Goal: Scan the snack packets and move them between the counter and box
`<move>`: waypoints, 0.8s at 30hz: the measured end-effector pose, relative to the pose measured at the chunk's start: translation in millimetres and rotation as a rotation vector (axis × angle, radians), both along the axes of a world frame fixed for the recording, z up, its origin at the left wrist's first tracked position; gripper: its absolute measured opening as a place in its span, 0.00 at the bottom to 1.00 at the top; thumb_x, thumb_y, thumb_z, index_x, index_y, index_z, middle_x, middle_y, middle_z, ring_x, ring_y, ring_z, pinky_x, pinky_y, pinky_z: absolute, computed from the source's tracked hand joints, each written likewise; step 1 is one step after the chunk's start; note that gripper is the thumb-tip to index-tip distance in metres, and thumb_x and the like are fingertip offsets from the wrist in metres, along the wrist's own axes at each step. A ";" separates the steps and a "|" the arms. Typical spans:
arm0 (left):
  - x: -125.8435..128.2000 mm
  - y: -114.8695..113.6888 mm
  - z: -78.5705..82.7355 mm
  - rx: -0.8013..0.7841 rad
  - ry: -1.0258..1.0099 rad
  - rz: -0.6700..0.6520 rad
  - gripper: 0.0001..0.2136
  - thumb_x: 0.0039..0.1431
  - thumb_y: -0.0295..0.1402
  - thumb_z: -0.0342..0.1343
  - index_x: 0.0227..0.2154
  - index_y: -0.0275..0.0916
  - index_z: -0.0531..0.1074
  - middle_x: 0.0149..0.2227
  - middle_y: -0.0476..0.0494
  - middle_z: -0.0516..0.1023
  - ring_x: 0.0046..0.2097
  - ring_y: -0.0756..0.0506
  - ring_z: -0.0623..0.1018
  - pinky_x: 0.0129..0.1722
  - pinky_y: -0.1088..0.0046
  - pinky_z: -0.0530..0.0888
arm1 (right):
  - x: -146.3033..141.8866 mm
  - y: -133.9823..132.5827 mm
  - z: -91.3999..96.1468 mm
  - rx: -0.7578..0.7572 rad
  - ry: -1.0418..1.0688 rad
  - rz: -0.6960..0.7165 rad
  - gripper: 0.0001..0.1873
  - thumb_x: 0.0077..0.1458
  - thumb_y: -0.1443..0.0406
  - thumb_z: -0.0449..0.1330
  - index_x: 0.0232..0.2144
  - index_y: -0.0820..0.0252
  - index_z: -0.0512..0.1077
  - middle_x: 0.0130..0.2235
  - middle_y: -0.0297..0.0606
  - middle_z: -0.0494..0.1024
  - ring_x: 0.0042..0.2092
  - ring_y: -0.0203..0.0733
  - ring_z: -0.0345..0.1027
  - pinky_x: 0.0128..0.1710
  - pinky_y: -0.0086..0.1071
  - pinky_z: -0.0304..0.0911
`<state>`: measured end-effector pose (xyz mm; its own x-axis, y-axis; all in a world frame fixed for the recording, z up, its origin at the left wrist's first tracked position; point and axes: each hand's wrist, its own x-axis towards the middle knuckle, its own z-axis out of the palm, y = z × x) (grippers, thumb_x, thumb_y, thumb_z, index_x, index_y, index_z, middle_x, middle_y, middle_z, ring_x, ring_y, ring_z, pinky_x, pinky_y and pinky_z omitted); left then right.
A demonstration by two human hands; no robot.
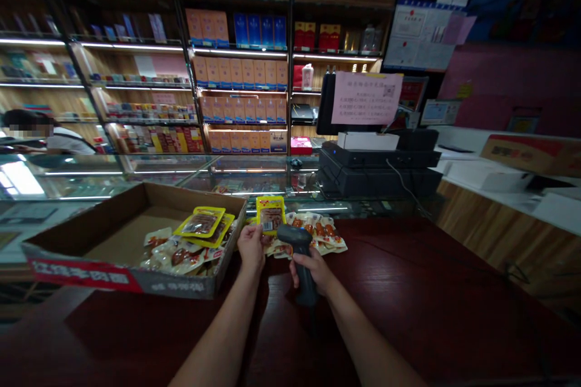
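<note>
My left hand (251, 246) is closed on the lower edge of a yellow snack packet (270, 214) and holds it upright above the dark red counter (408, 290). My right hand (313, 271) grips the handle of a dark barcode scanner (297, 254); the scanner's head sits just below and to the right of the packet. Behind both lies a small heap of clear snack packets (318, 231) on the counter. To the left stands a shallow cardboard box (113, 224) with two yellow packets (204, 222) on top of more clear ones.
A black cash register (376, 166) with a pink notice (365, 98) stands behind the counter, over a glass display case (190, 178). Lit shelves of boxed goods (242, 81) fill the back wall. A person (40, 136) sits at far left. A cardboard carton (531, 154) lies at right.
</note>
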<state>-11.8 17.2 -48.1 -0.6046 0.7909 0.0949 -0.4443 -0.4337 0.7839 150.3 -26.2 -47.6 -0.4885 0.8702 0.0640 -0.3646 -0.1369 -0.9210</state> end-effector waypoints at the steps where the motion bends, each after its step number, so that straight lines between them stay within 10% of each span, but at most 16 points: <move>1: -2.9 -0.4 7.2 -0.001 0.017 0.023 0.18 0.34 0.39 0.65 0.21 0.36 0.61 0.20 0.54 0.69 0.21 0.54 0.70 0.21 0.79 0.68 | -3.3 -0.4 6.3 0.002 0.001 0.009 0.21 0.41 0.56 0.64 0.34 0.64 0.67 0.18 0.31 0.72 0.15 0.34 0.63 0.15 0.27 0.61; 9: -71.1 -10.1 62.7 -0.071 0.154 0.254 0.15 0.35 0.39 0.63 0.21 0.37 0.64 0.19 0.53 0.69 0.20 0.53 0.68 0.21 0.77 0.66 | -52.3 7.5 45.1 0.075 -0.028 0.086 0.18 0.42 0.57 0.64 0.31 0.63 0.67 0.17 0.30 0.72 0.15 0.33 0.63 0.15 0.26 0.60; 17: -160.4 -33.5 63.1 -0.430 0.621 0.582 0.09 0.38 0.37 0.59 0.20 0.37 0.70 0.18 0.49 0.68 0.22 0.47 0.69 0.28 0.66 0.70 | -98.0 2.3 48.4 0.077 -0.054 0.168 0.19 0.40 0.56 0.64 0.30 0.63 0.67 0.17 0.30 0.72 0.15 0.34 0.63 0.15 0.28 0.60; 24: -167.6 -41.2 74.9 -0.361 0.677 0.685 0.09 0.37 0.29 0.58 0.27 0.37 0.73 0.33 0.41 0.76 0.38 0.40 0.75 0.46 0.59 0.68 | -107.9 -7.2 44.6 0.057 -0.033 0.200 0.19 0.39 0.57 0.64 0.32 0.63 0.68 0.16 0.30 0.72 0.15 0.34 0.63 0.15 0.27 0.60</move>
